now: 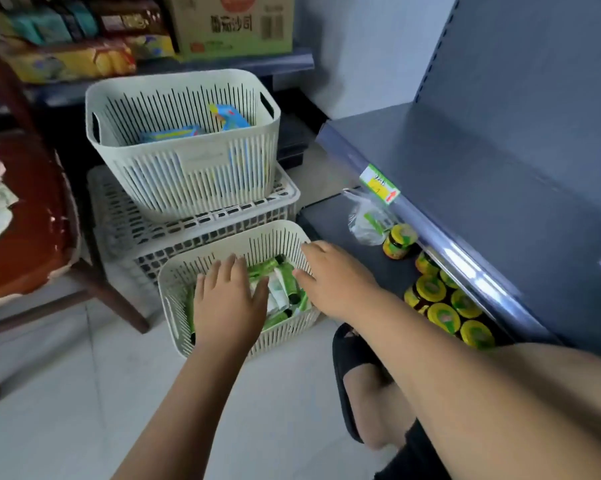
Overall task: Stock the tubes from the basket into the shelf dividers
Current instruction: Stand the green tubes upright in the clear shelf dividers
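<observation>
Shop corner: pale floor, white wall, blue-grey shelving

The floor (84, 393) is light glossy tile with faint joints. A plain white wall (368, 46) closes the far corner. On the right stands a blue-grey metal shelf unit (500, 168), its front strip catching a bright glare. At the back a low blue shelf (229, 64) carries a cardboard carton (229, 22) and packets. On the left is a dark wooden chair (32, 220) with a worn reddish-brown seat.

Cannot count the tubes (285, 278) in the basket (178, 292) — partly covered by the left hand (228, 303). Right of the basket, cannot read the blurred price label (378, 184) — nor see whole the jars (443, 315) under the shelf edge (465, 258).
</observation>
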Demonstrator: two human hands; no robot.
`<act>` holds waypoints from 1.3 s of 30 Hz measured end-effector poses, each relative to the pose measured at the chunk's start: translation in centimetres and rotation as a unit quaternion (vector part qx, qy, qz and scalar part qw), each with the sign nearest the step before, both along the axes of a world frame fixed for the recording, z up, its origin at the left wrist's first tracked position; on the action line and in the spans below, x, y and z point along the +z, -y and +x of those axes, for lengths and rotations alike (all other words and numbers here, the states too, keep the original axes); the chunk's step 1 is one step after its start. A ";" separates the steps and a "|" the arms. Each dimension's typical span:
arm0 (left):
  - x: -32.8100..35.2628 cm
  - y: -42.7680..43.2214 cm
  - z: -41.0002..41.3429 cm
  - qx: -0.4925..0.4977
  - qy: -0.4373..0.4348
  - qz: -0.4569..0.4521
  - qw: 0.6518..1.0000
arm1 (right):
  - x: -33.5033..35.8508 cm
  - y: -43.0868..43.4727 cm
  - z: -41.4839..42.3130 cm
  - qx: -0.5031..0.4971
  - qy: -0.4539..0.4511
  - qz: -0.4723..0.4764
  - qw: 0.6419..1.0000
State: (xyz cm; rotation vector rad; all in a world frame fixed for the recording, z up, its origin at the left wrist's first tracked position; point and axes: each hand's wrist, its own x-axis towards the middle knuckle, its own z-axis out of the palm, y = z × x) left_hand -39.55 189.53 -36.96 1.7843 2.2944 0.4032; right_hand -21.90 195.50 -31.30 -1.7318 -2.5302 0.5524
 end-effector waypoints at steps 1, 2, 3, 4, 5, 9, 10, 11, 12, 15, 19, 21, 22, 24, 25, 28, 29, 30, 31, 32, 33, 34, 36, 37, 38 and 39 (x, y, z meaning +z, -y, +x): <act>-1.6 -0.6 -0.5 0.007 0.011 -0.018 1.000 | -1.3 -1.4 -0.6 0.003 0.008 -0.020 1.000; -3.1 -1.3 -1.0 0.015 0.020 -0.036 0.999 | -2.9 -2.8 -1.2 0.004 0.013 -0.041 0.999; -4.6 -1.8 -1.4 0.024 0.028 -0.056 0.998 | -4.3 -4.1 -1.7 -0.002 0.012 -0.057 0.998; -5.9 -2.4 -1.8 0.033 0.038 -0.076 0.996 | -5.9 -5.2 -1.9 -0.019 0.003 -0.073 0.997; -7.3 -3.0 -2.3 0.046 0.047 -0.101 0.993 | -7.9 -6.4 -2.1 -0.049 -0.021 -0.095 0.994; -12.3 -5.1 -4.2 0.110 0.059 -0.178 0.976 | -15.5 -10.1 -2.2 -0.220 -0.118 -0.177 0.952; -13.5 -5.5 -4.8 0.135 0.066 -0.198 0.969 | -17.4 -11.0 -2.5 -0.242 -0.110 -0.189 0.945; -14.4 -5.9 -5.3 0.161 0.078 -0.217 0.960 | -19.0 -11.9 -2.9 -0.257 -0.093 -0.197 0.942; -15.1 -6.2 -5.8 0.185 0.091 -0.239 0.949 | -20.3 -12.6 -3.5 -0.268 -0.063 -0.207 0.939; -16.5 -7.0 -7.0 0.232 0.120 -0.273 0.926 | -22.9 -14.3 -5.3 -0.265 0.018 -0.221 0.938; -18.4 -7.9 -7.7 0.290 0.137 -0.269 0.908 | -26.5 -14.8 -6.0 -0.238 0.012 -0.225 0.945; -19.3 -8.3 -7.9 0.310 0.131 -0.255 0.906 | -27.9 -14.3 -5.8 -0.244 0.013 -0.200 0.949; -19.6 -8.6 -8.0 0.317 0.123 -0.250 0.907 | -28.4 -14.2 -5.7 -0.246 0.014 -0.190 0.950; -19.9 -9.2 -8.3 0.325 0.095 -0.254 0.906 | -28.7 -14.1 -5.8 -0.247 0.006 -0.197 0.949; -20.2 -9.4 -8.3 0.326 0.082 -0.261 0.905 | -28.9 -14.0 -5.8 -0.247 0.000 -0.204 0.947; -20.9 -9.8 -8.4 0.323 0.061 -0.271 0.905 | -29.0 -14.0 -5.8 -0.249 -0.009 -0.223 0.942; -21.2 -9.9 -8.4 0.330 0.064 -0.265 0.904 | -29.2 -14.1 -5.7 -0.251 -0.011 -0.224 0.942; -21.2 -9.9 -8.5 0.337 0.065 -0.257 0.903 | -29.2 -14.0 -5.6 -0.256 -0.015 -0.229 0.939; -21.3 -9.9 -8.7 0.344 0.065 -0.249 0.903 | -29.3 -14.1 -5.5 -0.261 -0.020 -0.233 0.937; -21.2 -9.8 -8.9 0.347 0.071 -0.236 0.905 | -29.1 -14.0 -5.5 -0.267 -0.027 -0.236 0.934; -21.0 -9.8 -9.2 0.348 0.087 -0.218 0.908 | -29.1 -14.0 -5.4 -0.272 -0.037 -0.239 0.931; -20.6 -9.9 -9.6 0.343 0.112 -0.195 0.912 | -28.9 -14.0 -5.5 -0.279 -0.048 -0.245 0.927; -19.8 -10.2 -9.9 0.316 0.164 -0.148 0.923 | -28.8 -13.9 -5.6 -0.294 -0.072 -0.260 0.917; -19.4 -10.3 -9.8 0.301 0.194 -0.128 0.925 | -28.7 -13.8 -5.6 -0.298 -0.078 -0.269 0.913; -19.0 -10.4 -9.6 0.295 0.235 -0.108 0.920 | -28.7 -13.8 -5.6 -0.301 -0.083 -0.277 0.909; -18.8 -10.4 -9.3 0.304 0.293 -0.090 0.902 | -28.6 -13.8 -5.6 -0.305 -0.087 -0.285 0.905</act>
